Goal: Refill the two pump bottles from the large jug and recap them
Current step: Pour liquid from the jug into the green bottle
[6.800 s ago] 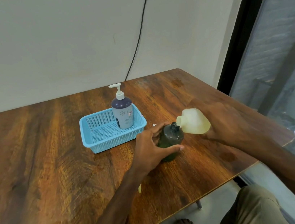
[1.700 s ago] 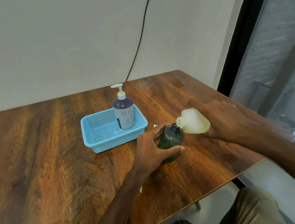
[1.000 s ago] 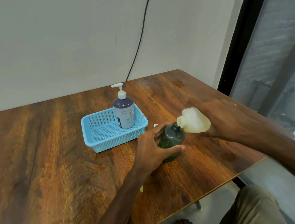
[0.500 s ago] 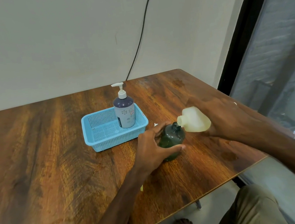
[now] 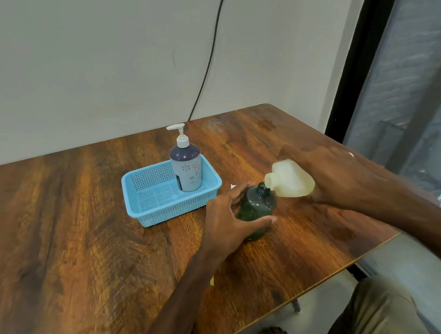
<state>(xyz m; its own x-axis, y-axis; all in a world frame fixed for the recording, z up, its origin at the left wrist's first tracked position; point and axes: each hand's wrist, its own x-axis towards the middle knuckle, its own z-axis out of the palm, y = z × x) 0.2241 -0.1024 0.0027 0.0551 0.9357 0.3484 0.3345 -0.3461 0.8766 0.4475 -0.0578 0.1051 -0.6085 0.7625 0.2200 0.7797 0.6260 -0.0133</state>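
Observation:
A dark green bottle [image 5: 256,210] stands uncapped on the wooden table [image 5: 82,242], and my left hand [image 5: 227,225] grips its body. My right hand [image 5: 334,176] holds a pale yellowish jug [image 5: 290,178] tipped over on its side, its spout right at the green bottle's mouth. A purple pump bottle [image 5: 187,168] with a white pump head stands capped in the right end of a blue mesh basket [image 5: 145,205]. A small yellowish piece [image 5: 211,281] peeks out from under my left forearm.
A black cable [image 5: 213,43] runs down the wall behind the table. The table's right edge [image 5: 367,252] lies close to my right arm, with a glass door and dark frame [image 5: 360,42] beyond. My knee and foot show below the front edge.
Hands, jug and green bottle have kept the same pose throughout; only the camera has shifted slightly.

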